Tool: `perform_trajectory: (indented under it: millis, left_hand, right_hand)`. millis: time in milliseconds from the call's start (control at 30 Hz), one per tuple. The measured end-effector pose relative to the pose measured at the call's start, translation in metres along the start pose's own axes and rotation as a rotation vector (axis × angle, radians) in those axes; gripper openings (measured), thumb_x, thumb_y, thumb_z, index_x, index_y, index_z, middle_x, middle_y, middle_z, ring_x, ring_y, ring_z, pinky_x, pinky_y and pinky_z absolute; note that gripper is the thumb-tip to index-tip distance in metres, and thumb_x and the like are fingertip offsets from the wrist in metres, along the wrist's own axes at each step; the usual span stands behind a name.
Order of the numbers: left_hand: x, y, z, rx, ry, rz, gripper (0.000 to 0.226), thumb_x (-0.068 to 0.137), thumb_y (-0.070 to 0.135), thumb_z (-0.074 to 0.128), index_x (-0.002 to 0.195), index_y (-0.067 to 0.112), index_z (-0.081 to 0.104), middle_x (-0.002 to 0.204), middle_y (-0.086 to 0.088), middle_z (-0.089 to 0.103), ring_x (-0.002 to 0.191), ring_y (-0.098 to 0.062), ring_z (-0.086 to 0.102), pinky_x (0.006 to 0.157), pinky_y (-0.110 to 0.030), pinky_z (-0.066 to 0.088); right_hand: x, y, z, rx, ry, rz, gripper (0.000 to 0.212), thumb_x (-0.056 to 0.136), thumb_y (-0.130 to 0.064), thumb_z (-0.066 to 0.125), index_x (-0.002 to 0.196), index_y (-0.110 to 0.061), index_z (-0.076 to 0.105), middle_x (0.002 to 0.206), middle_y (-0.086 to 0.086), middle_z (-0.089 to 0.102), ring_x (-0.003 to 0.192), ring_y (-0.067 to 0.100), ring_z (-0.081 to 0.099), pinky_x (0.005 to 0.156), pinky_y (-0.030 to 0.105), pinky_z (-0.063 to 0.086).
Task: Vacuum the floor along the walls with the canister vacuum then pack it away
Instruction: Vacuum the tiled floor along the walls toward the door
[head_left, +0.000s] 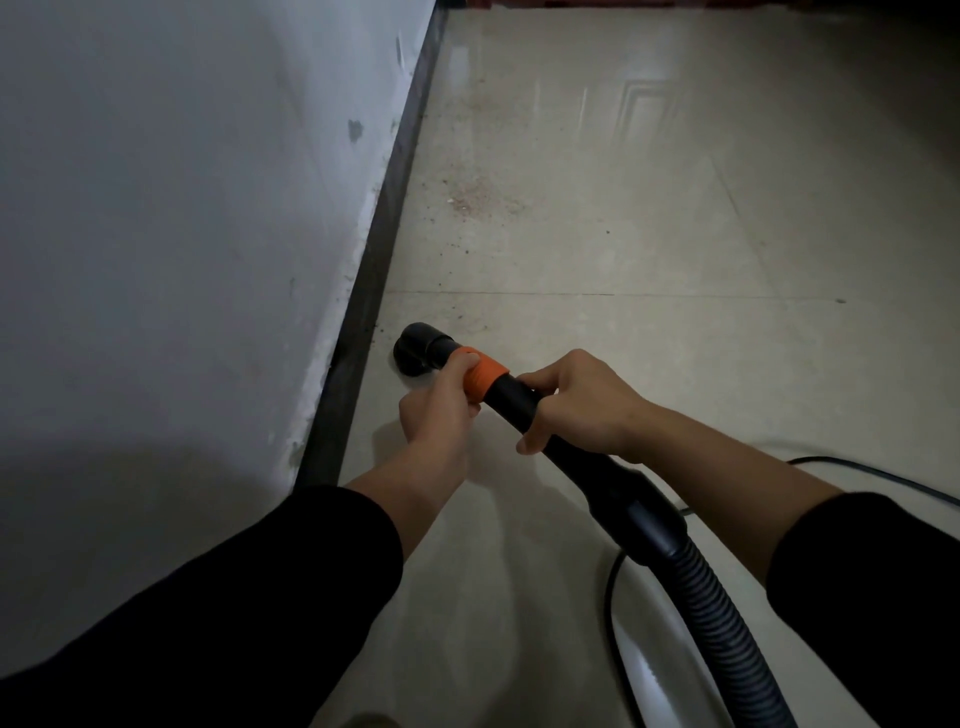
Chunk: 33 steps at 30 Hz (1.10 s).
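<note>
The black vacuum wand (571, 447) slants down to the left, and its round black nozzle (418, 347) rests on the tiled floor right beside the dark skirting (384, 234). An orange collar (485, 382) sits just behind the nozzle. My left hand (441, 410) grips that collar from the left. Further back, my right hand (582, 402) is closed around the black tube. The ribbed hose (727, 623) runs off toward the bottom right. The canister itself is out of view.
A white wall (182, 234) fills the left side. Reddish dust and crumbs (470, 200) lie on the beige tiles ahead, close to the skirting. A black power cord (857, 470) loops across the floor at the right. Something dark borders the top edge.
</note>
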<state>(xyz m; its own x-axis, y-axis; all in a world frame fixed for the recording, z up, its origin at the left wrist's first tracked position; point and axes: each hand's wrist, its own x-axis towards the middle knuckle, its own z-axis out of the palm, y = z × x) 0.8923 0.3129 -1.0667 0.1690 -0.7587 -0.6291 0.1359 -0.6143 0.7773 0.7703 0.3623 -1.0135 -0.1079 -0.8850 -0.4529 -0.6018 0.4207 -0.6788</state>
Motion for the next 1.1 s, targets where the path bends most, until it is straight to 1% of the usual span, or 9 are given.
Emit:
perform_trajectory:
  millis: [100, 167, 267, 400, 533, 567, 700, 933, 1100]
  left_hand:
    - [0.002, 0.001, -0.003, -0.028, 0.027, 0.001, 0.041, 0.075, 0.034, 0.077, 0.101, 0.004, 0.068, 0.079, -0.006, 0.066, 0.063, -0.013, 0.056, 0.074, -0.031, 0.044]
    - [0.004, 0.002, -0.006, -0.030, 0.044, -0.002, 0.038, 0.075, 0.034, 0.076, 0.097, 0.004, 0.067, 0.077, -0.005, 0.065, 0.063, -0.013, 0.056, 0.072, -0.030, 0.045]
    - [0.005, 0.004, -0.010, -0.023, 0.042, -0.005, 0.029, 0.077, 0.033, 0.076, 0.084, 0.008, 0.064, 0.076, -0.005, 0.063, 0.065, -0.014, 0.056, 0.072, -0.030, 0.044]
    - [0.006, 0.006, -0.012, -0.025, 0.042, -0.002, 0.035, 0.076, 0.034, 0.077, 0.090, 0.005, 0.064, 0.074, -0.004, 0.061, 0.064, -0.014, 0.054, 0.067, -0.028, 0.042]
    - [0.007, 0.007, -0.012, -0.008, 0.059, 0.017, 0.030, 0.076, 0.034, 0.076, 0.076, 0.008, 0.061, 0.072, -0.004, 0.060, 0.062, -0.014, 0.053, 0.060, -0.027, 0.041]
    - [0.008, 0.007, -0.012, -0.008, 0.065, 0.021, 0.030, 0.076, 0.034, 0.077, 0.074, 0.009, 0.060, 0.072, -0.004, 0.060, 0.062, -0.014, 0.053, 0.061, -0.027, 0.041]
    - [0.012, 0.008, -0.010, -0.005, 0.075, 0.022, 0.031, 0.075, 0.036, 0.078, 0.074, 0.011, 0.060, 0.075, -0.004, 0.062, 0.066, -0.015, 0.055, 0.070, -0.030, 0.042]
    - [0.019, 0.012, -0.004, -0.001, 0.082, 0.045, 0.031, 0.076, 0.036, 0.078, 0.072, 0.010, 0.061, 0.075, -0.005, 0.063, 0.066, -0.015, 0.056, 0.067, -0.028, 0.043]
    - [0.025, 0.017, 0.000, 0.013, 0.073, 0.060, 0.031, 0.078, 0.036, 0.076, 0.074, 0.010, 0.061, 0.074, -0.005, 0.060, 0.065, -0.014, 0.053, 0.061, -0.026, 0.039]
  right_hand:
    - [0.003, -0.004, 0.003, 0.009, -0.014, -0.008, 0.040, 0.063, -0.005, 0.081, 0.101, -0.015, 0.077, 0.087, 0.014, 0.072, 0.079, 0.027, 0.066, 0.076, 0.036, 0.056]
    - [0.006, -0.006, 0.006, 0.029, -0.026, -0.007, 0.040, 0.063, -0.004, 0.081, 0.101, -0.016, 0.077, 0.088, 0.014, 0.072, 0.080, 0.027, 0.066, 0.076, 0.036, 0.057]
    - [0.009, -0.008, 0.008, 0.050, -0.046, -0.004, 0.042, 0.063, -0.003, 0.080, 0.103, -0.016, 0.077, 0.089, 0.015, 0.073, 0.082, 0.028, 0.067, 0.077, 0.036, 0.057]
    - [0.013, -0.006, 0.008, 0.100, -0.078, 0.013, 0.042, 0.063, -0.001, 0.079, 0.102, -0.016, 0.077, 0.090, 0.016, 0.072, 0.082, 0.028, 0.067, 0.079, 0.036, 0.057]
    - [0.017, -0.004, 0.010, 0.145, -0.094, 0.018, 0.043, 0.064, 0.000, 0.078, 0.102, -0.019, 0.078, 0.088, 0.014, 0.073, 0.085, 0.030, 0.069, 0.079, 0.036, 0.057]
    - [0.018, -0.004, 0.010, 0.151, -0.095, 0.019, 0.043, 0.064, 0.001, 0.078, 0.102, -0.019, 0.078, 0.088, 0.014, 0.073, 0.086, 0.030, 0.069, 0.079, 0.036, 0.057]
    - [0.023, -0.002, 0.011, 0.166, -0.088, 0.019, 0.044, 0.063, 0.000, 0.078, 0.102, -0.021, 0.078, 0.088, 0.012, 0.074, 0.085, 0.028, 0.069, 0.082, 0.037, 0.058]
    - [0.030, -0.001, 0.011, 0.174, -0.062, 0.004, 0.043, 0.064, -0.001, 0.078, 0.103, -0.021, 0.077, 0.088, 0.012, 0.074, 0.083, 0.027, 0.069, 0.080, 0.038, 0.057]
    - [0.037, -0.004, 0.010, 0.192, -0.037, 0.004, 0.041, 0.065, -0.001, 0.078, 0.100, -0.021, 0.078, 0.088, 0.012, 0.073, 0.082, 0.028, 0.069, 0.078, 0.037, 0.058]
